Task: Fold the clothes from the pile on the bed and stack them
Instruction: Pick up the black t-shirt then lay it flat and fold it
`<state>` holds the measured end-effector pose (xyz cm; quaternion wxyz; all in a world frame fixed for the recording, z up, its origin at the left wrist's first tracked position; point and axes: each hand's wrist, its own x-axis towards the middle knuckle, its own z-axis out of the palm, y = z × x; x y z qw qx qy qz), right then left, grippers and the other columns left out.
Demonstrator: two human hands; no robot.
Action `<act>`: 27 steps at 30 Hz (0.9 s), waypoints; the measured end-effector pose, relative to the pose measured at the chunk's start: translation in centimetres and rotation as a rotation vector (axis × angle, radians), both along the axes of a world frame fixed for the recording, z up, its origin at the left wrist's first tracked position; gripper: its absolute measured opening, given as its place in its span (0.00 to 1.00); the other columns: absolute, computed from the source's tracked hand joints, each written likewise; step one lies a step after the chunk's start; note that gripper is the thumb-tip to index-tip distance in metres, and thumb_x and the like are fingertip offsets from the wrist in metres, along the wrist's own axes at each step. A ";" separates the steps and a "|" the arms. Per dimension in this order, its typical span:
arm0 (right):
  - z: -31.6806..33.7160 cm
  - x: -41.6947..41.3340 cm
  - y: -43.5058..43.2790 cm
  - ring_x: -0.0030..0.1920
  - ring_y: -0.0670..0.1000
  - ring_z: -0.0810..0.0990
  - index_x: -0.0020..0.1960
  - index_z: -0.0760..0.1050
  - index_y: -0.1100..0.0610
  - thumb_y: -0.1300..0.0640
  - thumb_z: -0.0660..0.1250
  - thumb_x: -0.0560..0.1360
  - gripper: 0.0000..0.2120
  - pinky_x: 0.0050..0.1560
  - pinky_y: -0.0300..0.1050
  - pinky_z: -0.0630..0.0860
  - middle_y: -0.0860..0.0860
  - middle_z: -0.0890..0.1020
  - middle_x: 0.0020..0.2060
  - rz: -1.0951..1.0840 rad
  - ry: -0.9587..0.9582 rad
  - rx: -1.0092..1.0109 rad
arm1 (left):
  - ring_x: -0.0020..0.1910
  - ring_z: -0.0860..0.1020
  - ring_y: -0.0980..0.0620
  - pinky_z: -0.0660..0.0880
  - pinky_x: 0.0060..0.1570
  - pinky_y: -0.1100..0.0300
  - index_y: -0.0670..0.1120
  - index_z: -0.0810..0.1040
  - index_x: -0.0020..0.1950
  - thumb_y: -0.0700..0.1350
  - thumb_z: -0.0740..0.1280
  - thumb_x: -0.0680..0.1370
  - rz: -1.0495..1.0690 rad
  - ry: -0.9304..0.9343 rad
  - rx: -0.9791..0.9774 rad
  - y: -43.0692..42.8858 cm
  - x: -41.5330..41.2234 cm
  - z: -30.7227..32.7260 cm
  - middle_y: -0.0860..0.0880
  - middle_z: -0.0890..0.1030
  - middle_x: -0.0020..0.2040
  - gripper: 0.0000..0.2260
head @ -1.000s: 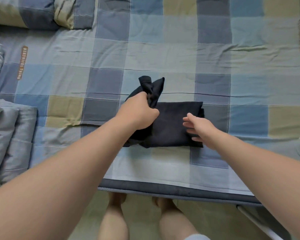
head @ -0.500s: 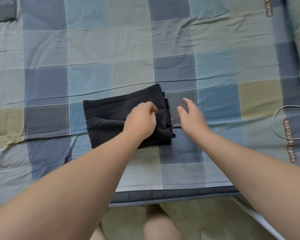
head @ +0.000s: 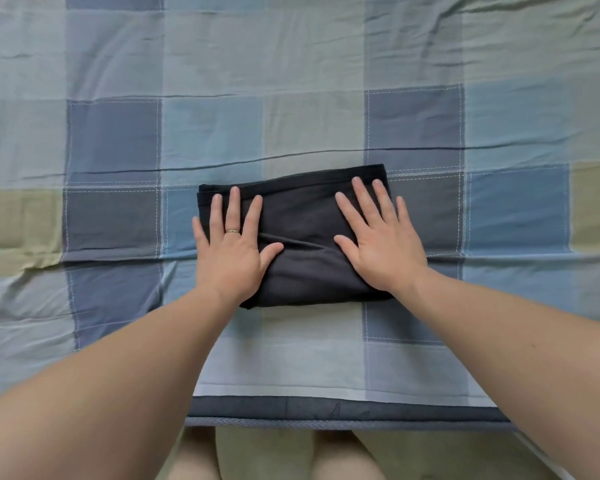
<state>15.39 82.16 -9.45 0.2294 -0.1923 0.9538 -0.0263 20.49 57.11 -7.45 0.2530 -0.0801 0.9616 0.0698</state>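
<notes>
Head view: fingers (head: 234,209) of left hand (head: 229,252) and right hand (head: 381,244) lie straight and spread, pressing flat on the folded black garment (head: 303,244). The garment rests on the bed (head: 222,64), near its front edge; the checked cover extends on every side.

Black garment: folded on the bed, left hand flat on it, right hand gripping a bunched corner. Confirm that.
No. The head view shows the right hand flat on the garment, fingers straight, gripping nothing. The left hand is flat on it too, and it lies folded on the bed.
</notes>
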 end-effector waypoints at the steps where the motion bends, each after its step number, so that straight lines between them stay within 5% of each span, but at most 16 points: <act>1: 0.2 0.0 -0.2 0.81 0.57 0.39 0.82 0.41 0.44 0.35 0.47 0.81 0.33 0.79 0.60 0.46 0.51 0.38 0.81 -0.040 -0.026 -0.011 | 0.80 0.35 0.45 0.39 0.76 0.37 0.57 0.41 0.82 0.69 0.52 0.80 -0.001 0.002 0.013 0.1 -0.1 0.2 0.50 0.36 0.82 0.36; 5: 2.8 0.5 -0.3 0.80 0.60 0.48 0.82 0.39 0.47 0.37 0.61 0.79 0.42 0.79 0.57 0.54 0.53 0.39 0.81 -0.268 -0.138 -0.107 | 0.81 0.46 0.41 0.49 0.77 0.41 0.54 0.50 0.82 0.65 0.63 0.78 0.178 0.171 0.097 -1.5 0.2 2.6 0.46 0.45 0.83 0.39; 8: 4.6 -0.1 -0.2 0.75 0.56 0.62 0.82 0.47 0.52 0.43 0.73 0.75 0.47 0.73 0.49 0.63 0.54 0.58 0.78 -0.672 -0.258 -0.377 | 0.76 0.61 0.44 0.59 0.73 0.50 0.50 0.51 0.82 0.60 0.72 0.75 0.670 0.165 0.353 -2.7 0.2 4.2 0.45 0.58 0.79 0.44; 11: 4.9 -1.2 0.4 0.61 0.50 0.77 0.70 0.66 0.54 0.48 0.77 0.72 0.33 0.59 0.41 0.69 0.49 0.77 0.62 -1.022 -0.478 -0.569 | 0.61 0.75 0.48 0.71 0.62 0.54 0.45 0.62 0.76 0.56 0.75 0.74 0.986 -0.009 0.597 -3.8 0.1 4.2 0.48 0.75 0.63 0.37; 15: 4.7 -2.2 1.0 0.54 0.49 0.83 0.62 0.77 0.55 0.56 0.78 0.71 0.21 0.53 0.43 0.77 0.50 0.84 0.56 -1.061 -0.620 -0.620 | 0.54 0.83 0.47 0.79 0.48 0.52 0.44 0.79 0.59 0.53 0.77 0.73 1.092 -0.182 0.845 -5.6 0.0 3.2 0.46 0.84 0.56 0.20; 17: 6.6 -2.8 0.2 0.51 0.48 0.83 0.61 0.79 0.54 0.58 0.77 0.73 0.17 0.48 0.41 0.77 0.48 0.85 0.54 -1.040 -0.613 -0.658 | 0.54 0.84 0.46 0.79 0.52 0.49 0.46 0.83 0.57 0.51 0.77 0.74 1.131 -0.218 0.955 -5.9 -0.1 4.3 0.48 0.86 0.54 0.15; 23: 16.7 -4.7 -5.8 0.48 0.46 0.85 0.57 0.80 0.51 0.56 0.76 0.74 0.12 0.48 0.41 0.79 0.47 0.86 0.51 -0.927 -0.560 -0.705 | 0.49 0.85 0.47 0.79 0.44 0.56 0.46 0.83 0.55 0.48 0.76 0.75 1.255 -0.091 1.098 -10.0 0.4 11.9 0.47 0.86 0.51 0.11; 27: 24.4 -6.3 -14.3 0.39 0.37 0.83 0.54 0.80 0.50 0.57 0.74 0.75 0.09 0.37 0.28 0.76 0.44 0.84 0.48 -0.773 -0.502 -0.735 | 0.49 0.84 0.46 0.79 0.46 0.53 0.47 0.84 0.52 0.50 0.77 0.73 1.331 0.094 1.120 -16.7 1.9 18.7 0.47 0.87 0.50 0.11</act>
